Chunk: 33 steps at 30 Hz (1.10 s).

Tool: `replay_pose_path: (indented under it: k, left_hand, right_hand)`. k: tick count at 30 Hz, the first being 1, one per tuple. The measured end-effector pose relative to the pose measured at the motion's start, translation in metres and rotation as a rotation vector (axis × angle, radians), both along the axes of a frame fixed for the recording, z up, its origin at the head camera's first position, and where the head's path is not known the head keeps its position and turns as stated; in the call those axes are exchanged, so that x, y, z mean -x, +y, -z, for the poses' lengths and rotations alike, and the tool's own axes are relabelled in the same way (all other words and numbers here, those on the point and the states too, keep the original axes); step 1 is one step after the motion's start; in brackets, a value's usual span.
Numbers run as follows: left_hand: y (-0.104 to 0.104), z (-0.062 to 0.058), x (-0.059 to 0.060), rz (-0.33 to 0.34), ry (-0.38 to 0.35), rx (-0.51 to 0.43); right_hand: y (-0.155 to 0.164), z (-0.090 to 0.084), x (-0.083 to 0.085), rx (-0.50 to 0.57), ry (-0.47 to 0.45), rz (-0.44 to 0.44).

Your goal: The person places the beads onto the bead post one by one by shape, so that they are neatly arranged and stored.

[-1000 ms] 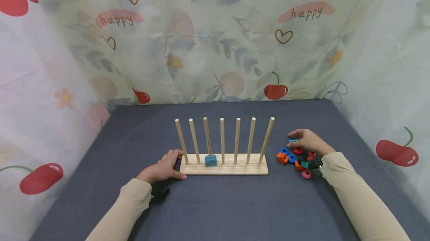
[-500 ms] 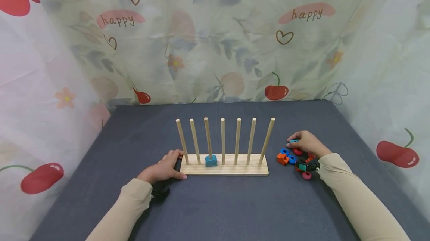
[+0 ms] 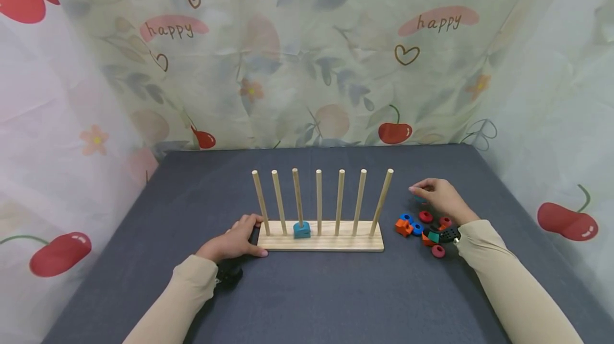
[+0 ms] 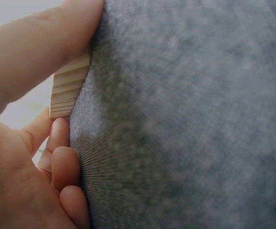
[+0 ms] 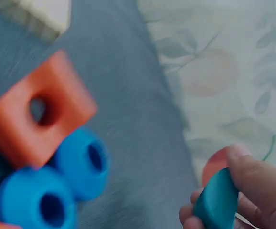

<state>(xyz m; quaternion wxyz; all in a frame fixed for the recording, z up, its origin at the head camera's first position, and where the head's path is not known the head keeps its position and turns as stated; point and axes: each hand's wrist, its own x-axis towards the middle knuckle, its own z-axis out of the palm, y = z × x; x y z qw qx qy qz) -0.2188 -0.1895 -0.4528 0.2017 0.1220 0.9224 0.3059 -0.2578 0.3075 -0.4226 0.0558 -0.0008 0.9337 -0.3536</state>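
Observation:
My left hand grips the left end of a wooden peg rack, thumb at the front edge and fingers behind. The left wrist view shows the rack's end grain between thumb and fingers. A blue block sits at the bottom of the third peg from the left; the other pegs are bare. Off to the right, my right hand pinches a teal wooden bead with a curved side between thumb and fingers. In the head view the fingers mostly hide it.
Below the right hand lies a loose group of beads: an orange square block, blue round beads and red ones. A pink bead lies nearest the front. Patterned cloth hangs behind the dark grey table.
The right hand has closed its fingers on the teal bead and raised it slightly, away from the group. The left hand and rack keep their place.

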Motion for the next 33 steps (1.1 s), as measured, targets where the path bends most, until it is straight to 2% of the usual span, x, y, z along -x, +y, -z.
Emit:
replay_pose_path:
  k: [4, 9, 18, 24, 27, 33]
  left_hand:
    - [0.0, 0.0, -0.001, -0.003, -0.002, 0.005]
    - [0.0, 0.001, -0.001, 0.0, 0.003, 0.001]
    - [0.001, -0.002, -0.001, 0.0, -0.004, 0.003]
    - [0.003, -0.002, -0.003, 0.002, 0.006, 0.011]
    - [0.003, -0.002, -0.003, 0.0, 0.01, 0.011]
    - [0.002, 0.0, -0.001, -0.003, 0.013, 0.015]
  right_hand:
    - [-0.005, -0.017, -0.003, 0.104, 0.027, 0.024]
    - [-0.014, -0.043, -0.011, 0.285, 0.119, 0.006]
    - [-0.041, -0.098, -0.038, 0.623, 0.281, -0.038]
    - [-0.062, -0.13, -0.06, 0.703, 0.456, -0.036]
    - [-0.076, -0.142, -0.07, 0.771, 0.509, -0.071]
    - [-0.109, -0.157, -0.084, 0.739, 0.515, -0.199]
